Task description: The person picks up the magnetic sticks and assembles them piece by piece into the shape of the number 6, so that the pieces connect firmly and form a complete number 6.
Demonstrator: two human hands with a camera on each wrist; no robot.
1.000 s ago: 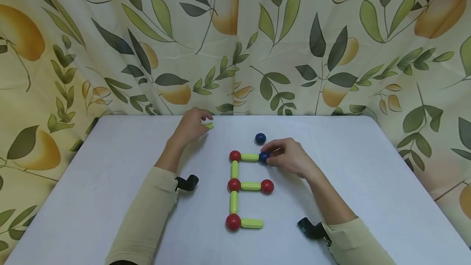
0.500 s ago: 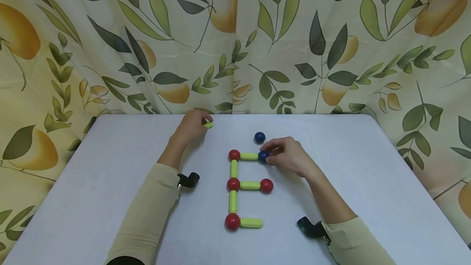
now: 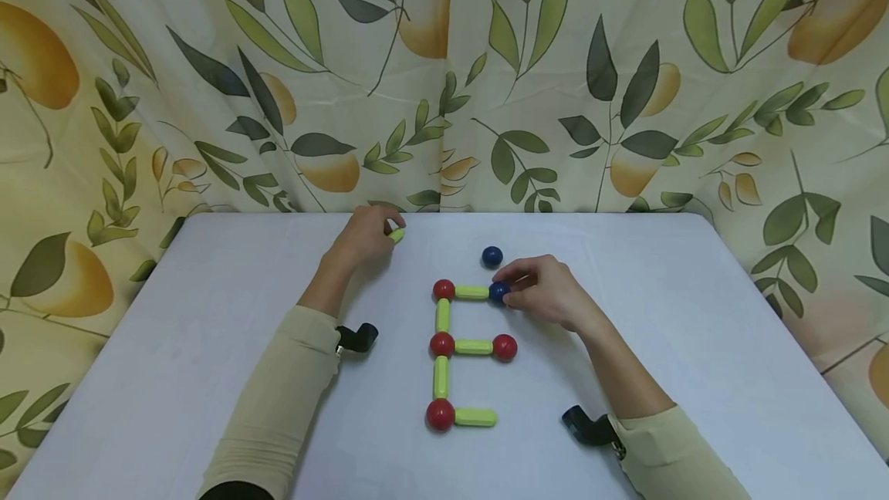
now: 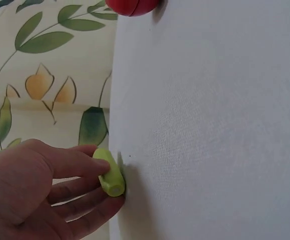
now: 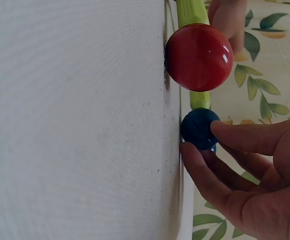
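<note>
At the table's far edge, my left hand pinches a loose lime-green rod between thumb and fingers. My right hand holds a dark blue ball by thumb and fingertips. That ball meets the right end of a green rod, which joins a red ball at the top of a flat figure. Below it, rods link a middle red ball and a bottom red ball. The middle branch ends in another red ball; the bottom branch is a bare green rod.
A second blue ball lies loose just beyond the right hand's fingers. The white table meets a fruit-and-leaf patterned curtain at its far edge. Black wrist cameras stick out from both sleeves.
The green rod in my left hand has tilted slightly. My right hand stays on the blue ball, and the figure on the table is unchanged.
</note>
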